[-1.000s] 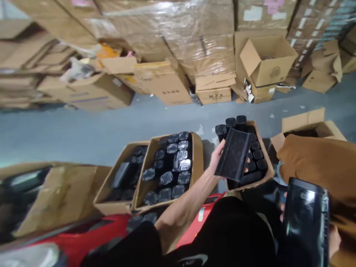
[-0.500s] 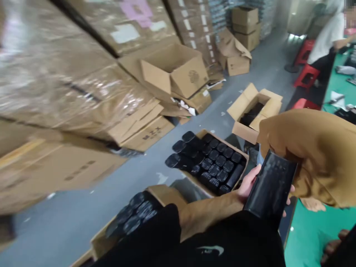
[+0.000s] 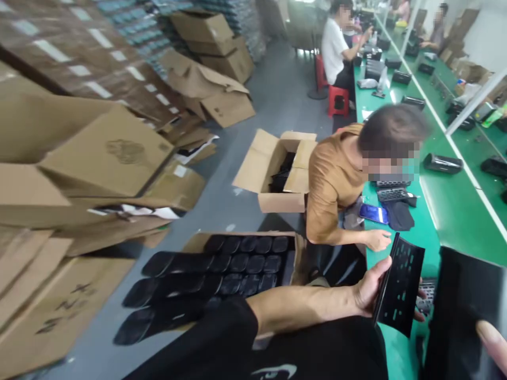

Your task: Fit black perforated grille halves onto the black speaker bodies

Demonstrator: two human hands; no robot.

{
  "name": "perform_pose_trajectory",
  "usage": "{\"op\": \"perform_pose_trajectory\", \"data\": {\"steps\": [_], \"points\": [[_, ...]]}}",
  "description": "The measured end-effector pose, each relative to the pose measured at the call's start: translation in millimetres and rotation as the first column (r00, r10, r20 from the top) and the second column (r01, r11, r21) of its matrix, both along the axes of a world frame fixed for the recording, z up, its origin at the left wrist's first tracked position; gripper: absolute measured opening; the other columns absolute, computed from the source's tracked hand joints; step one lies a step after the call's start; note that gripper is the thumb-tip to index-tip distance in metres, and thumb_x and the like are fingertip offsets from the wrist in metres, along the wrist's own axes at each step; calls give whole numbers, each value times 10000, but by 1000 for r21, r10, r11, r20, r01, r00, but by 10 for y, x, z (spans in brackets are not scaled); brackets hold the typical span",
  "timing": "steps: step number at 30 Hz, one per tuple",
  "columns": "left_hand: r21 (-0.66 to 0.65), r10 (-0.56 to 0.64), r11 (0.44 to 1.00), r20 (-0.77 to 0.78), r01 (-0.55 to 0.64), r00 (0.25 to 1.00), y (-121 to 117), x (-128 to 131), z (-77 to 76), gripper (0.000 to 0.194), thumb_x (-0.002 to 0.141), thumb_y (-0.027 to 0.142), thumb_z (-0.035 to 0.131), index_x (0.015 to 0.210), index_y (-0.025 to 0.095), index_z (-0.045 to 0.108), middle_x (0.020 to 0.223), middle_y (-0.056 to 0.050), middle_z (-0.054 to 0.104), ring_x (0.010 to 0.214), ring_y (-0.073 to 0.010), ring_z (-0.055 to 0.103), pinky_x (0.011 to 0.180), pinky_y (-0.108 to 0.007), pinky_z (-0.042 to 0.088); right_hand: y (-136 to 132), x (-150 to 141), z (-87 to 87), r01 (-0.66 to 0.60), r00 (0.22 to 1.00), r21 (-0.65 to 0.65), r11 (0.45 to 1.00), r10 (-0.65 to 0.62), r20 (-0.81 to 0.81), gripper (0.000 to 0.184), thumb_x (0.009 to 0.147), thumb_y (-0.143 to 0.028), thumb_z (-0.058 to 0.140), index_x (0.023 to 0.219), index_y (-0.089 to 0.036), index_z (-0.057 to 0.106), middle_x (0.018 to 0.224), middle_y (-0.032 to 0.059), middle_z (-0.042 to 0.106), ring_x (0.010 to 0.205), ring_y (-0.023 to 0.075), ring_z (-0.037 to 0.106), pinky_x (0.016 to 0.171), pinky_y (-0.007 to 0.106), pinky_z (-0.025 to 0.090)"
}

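My left hand (image 3: 370, 290) is closed round a black curved plastic panel (image 3: 400, 285) with slots cut in it, held upright over the edge of the green bench (image 3: 400, 348). Only a fingertip of my right hand (image 3: 491, 340) shows at the lower right corner, resting against a large glossy black part (image 3: 463, 311). Left of my forearm, a cardboard box (image 3: 237, 264) stands on the floor, packed with black oblong housings, some sticking out toward me.
A co-worker in a brown shirt (image 3: 336, 179) sits just ahead at the bench, one hand (image 3: 378, 240) on it. An open carton (image 3: 277, 169) stands behind that person. Stacked cardboard boxes (image 3: 99, 158) line the left. More people sit at the far bench end.
My view has swung right, from the boxes on the floor to the green bench. My left hand carried the black panel from over the box to the bench edge.
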State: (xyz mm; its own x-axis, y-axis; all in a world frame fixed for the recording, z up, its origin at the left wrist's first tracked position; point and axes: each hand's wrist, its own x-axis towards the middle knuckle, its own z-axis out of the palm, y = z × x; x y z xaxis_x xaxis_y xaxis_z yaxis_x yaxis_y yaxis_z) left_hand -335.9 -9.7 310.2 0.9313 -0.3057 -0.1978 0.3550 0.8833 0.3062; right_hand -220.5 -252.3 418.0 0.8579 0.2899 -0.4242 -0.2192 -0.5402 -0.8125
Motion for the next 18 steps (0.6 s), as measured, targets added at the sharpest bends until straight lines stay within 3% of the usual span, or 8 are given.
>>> {"op": "perform_pose_trajectory", "data": {"steps": [2,4,7,12,18], "points": [[32,-8,999,-85,11,996,-184,166,-151,888,595,1002,663,1040,253,834,1129,-172,797,1117,-493,739,1073,-652,472,166,14,44,40,996,-111,993,-31,79,1078,713,-741,871,1642,-613,341,1705,-35,434,1575,424,368,1287,591,322],[81,-26,996,-178,41,984,-332,262,-239,804,589,969,701,963,270,832,1082,-145,799,1175,-462,712,1106,-605,461,364,19,74,79,990,-219,973,-51,131,1252,639,-839,831,1710,-472,296,1601,73,557,1431,489,535,1210,653,395],[131,-84,985,-181,109,980,-476,292,-231,669,670,903,693,866,273,805,969,-133,790,1195,-430,688,1088,-565,467,534,-17,80,143,980,-289,947,-95,174,1446,548,-907,810,1738,-281,280,1508,182,611,1304,507,617,1085,634,482],[82,-86,993,50,82,995,-528,328,-7,449,802,699,716,991,296,768,963,-40,785,1104,-334,720,1006,-476,497,477,-116,94,199,972,-340,919,-140,191,1436,572,-914,791,1734,-247,274,1569,219,552,1334,491,600,1115,632,446],[-35,-145,987,175,154,974,-514,511,72,503,778,650,788,1140,306,727,1084,38,778,1108,-244,712,1006,-389,470,545,-175,220,235,966,-458,857,-156,204,1429,608,-945,719,1736,-215,235,1638,216,488,1403,472,564,1186,606,408]]}}
